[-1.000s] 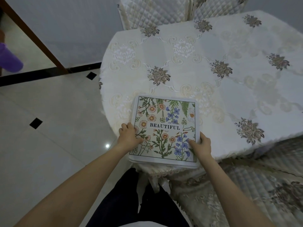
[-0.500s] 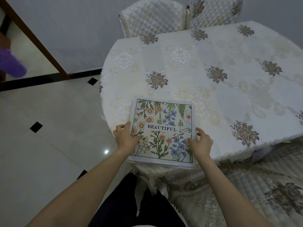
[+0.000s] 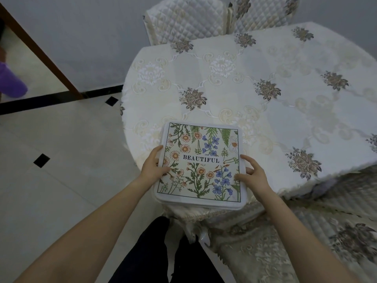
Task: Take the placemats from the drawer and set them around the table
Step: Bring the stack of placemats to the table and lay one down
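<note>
A stack of square white placemats (image 3: 201, 162), the top one printed with flowers and the word BEAUTIFUL, lies on the near edge of the round table (image 3: 265, 78) and overhangs it slightly. My left hand (image 3: 152, 166) holds the stack's left edge, thumb on top and fingers along the side. My right hand (image 3: 254, 174) is at the right edge with its fingers spread and lifted; only the thumb touches the mat.
An embroidered cream cloth covers the table. Two quilted chairs (image 3: 185, 19) stand against the wall behind it, and another covered chair (image 3: 306, 231) sits at my lower right. White tiled floor (image 3: 61, 160) lies to the left, by a wooden door frame (image 3: 40, 52).
My right hand has let go of the stack's right edge and spread its fingers. My left hand keeps its hold. The stack has stayed on the table edge.
</note>
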Action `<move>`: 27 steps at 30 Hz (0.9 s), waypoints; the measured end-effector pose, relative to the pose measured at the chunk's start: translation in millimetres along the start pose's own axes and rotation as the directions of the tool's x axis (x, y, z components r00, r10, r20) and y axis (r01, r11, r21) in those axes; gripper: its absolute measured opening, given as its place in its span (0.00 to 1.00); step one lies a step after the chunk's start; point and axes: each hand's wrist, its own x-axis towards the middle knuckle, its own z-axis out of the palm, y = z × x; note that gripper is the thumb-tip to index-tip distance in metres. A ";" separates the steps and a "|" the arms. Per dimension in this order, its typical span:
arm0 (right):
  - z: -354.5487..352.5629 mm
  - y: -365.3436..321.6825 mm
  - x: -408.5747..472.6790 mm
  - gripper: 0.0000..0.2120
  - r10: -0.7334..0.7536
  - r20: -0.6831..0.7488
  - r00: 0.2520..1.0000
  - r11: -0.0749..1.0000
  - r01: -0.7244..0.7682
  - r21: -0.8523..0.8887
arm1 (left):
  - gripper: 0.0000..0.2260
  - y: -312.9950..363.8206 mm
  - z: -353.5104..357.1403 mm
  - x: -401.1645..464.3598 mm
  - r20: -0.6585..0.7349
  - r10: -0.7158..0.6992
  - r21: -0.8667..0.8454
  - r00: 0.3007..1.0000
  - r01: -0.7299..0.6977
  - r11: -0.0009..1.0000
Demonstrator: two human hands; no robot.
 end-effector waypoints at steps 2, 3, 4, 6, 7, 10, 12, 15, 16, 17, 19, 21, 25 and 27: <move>4.2 -2.4 -5.8 0.32 -0.018 -0.055 0.998 1.000 0.018 0.006 | 0.34 3.5 -1.3 1.0 0.010 0.033 0.026 0.999 -0.033 0.999; 5.6 -3.7 -9.8 0.32 -0.041 -0.081 0.996 0.999 0.041 0.000 | 0.33 5.7 -2.4 1.5 0.019 0.051 0.040 0.998 -0.052 0.998; 6.6 -6.1 -15.2 0.32 -0.062 -0.103 0.993 0.998 0.063 -0.001 | 0.33 8.9 -3.8 1.4 0.033 0.070 0.048 0.997 -0.071 0.996; 6.6 -11.3 -28.9 0.31 -0.091 -0.155 0.984 0.995 0.096 0.027 | 0.32 17.3 -7.9 1.4 0.068 0.109 0.058 0.992 -0.113 0.992; 6.1 -14.8 -38.8 0.31 -0.099 -0.186 0.978 0.993 0.110 0.048 | 0.31 22.4 -9.9 1.6 0.092 0.133 0.060 0.987 -0.139 0.988; 3.9 -20.1 -74.4 0.30 -0.118 -0.294 0.948 0.984 0.151 0.094 | 0.31 43.7 -15.1 0.5 0.186 0.197 0.061 0.963 -0.212 0.975; 3.1 -19.8 -101.8 0.30 -0.123 -0.371 0.920 0.974 0.184 0.133 | 0.30 61.4 -14.6 -3.2 0.246 0.227 0.053 0.942 -0.247 0.968; 0.5 -11.5 -143.7 0.29 -0.094 -0.458 0.884 0.959 0.204 0.196 | 0.29 85.7 -3.0 -14.6 0.364 0.282 0.053 0.888 -0.322 0.945; -0.6 -7.2 -158.2 0.29 -0.070 -0.472 0.879 0.958 0.191 0.215 | 0.29 92.6 3.4 -19.7 0.409 0.302 0.048 0.861 -0.351 0.935; -1.2 -3.4 -173.8 0.28 -0.043 -0.485 0.873 0.955 0.178 0.236 | 0.29 98.7 10.9 -25.1 0.454 0.316 0.043 0.833 -0.375 0.926; -4.0 10.3 -205.0 0.28 0.011 -0.537 0.843 0.950 0.160 0.270 | 0.29 108.4 28.2 -40.0 0.540 0.328 0.038 0.775 -0.412 0.910; -6.8 25.2 -239.2 0.29 0.050 -0.618 0.785 0.942 0.168 0.290 | 0.29 114.1 48.7 -59.9 0.618 0.340 0.037 0.709 -0.458 0.888; -14.3 58.3 -310.1 0.30 0.129 -0.754 0.644 0.895 0.253 0.369 | 0.29 117.7 93.4 -107.5 0.739 0.330 0.022 0.587 -0.511 0.859; -20.7 77.3 -345.0 0.30 0.170 -0.791 0.588 0.860 0.303 0.410 | 0.28 116.1 118.4 -136.7 0.787 0.323 0.012 0.526 -0.537 0.844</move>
